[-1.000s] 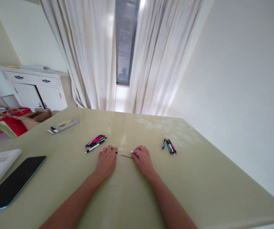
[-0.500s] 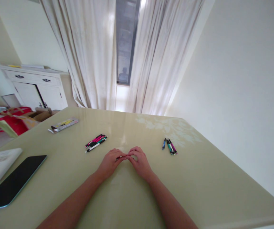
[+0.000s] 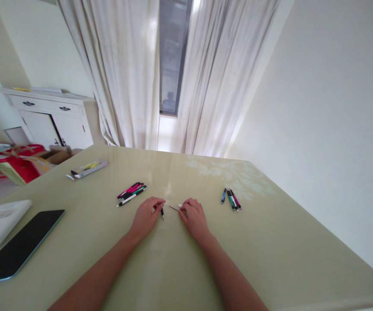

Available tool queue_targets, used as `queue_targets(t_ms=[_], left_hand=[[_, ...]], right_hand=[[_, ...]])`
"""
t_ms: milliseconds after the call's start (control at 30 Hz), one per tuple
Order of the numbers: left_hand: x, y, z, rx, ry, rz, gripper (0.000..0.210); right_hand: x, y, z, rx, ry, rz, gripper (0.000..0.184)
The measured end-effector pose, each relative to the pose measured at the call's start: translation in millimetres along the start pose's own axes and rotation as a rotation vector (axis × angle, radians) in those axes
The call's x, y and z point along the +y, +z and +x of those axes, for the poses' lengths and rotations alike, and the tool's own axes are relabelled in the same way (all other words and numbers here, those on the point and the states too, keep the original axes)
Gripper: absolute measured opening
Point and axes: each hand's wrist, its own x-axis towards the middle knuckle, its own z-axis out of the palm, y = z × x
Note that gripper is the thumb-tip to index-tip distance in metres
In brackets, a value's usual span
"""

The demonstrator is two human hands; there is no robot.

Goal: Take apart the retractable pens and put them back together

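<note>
Left fingers pinch a dark pen piece, tip toward six o'clock; right fingers pinch a thin dark refill pointing toward ten, plus a white piece. Half a second ago my fingertips met; now they're apart, pieces apparently separate.

No txt legible (box ltrs blurry)
</note>
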Motion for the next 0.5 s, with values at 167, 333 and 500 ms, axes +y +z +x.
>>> queue_targets(t_ms=[167, 333, 500], left_hand=[[1.4, -0.7, 0.4, 0.001, -0.050, -0.055, 0.027], [3.6, -1.4, 0.7, -0.027, -0.031, -0.101, 0.026], [4.6, -3.5, 0.8, -0.041, -0.066, -0.121, 0.027]], right_hand=[[-2.6, -3.1, -0.2, 0.083, -0.036, 0.153, 0.005], [-5.4, -3.7, -0.4, 0.074, -0.022, 0.206, 0.007], [-5.5, -4.5, -0.2, 0.073, -0.026, 0.194, 0.006]])
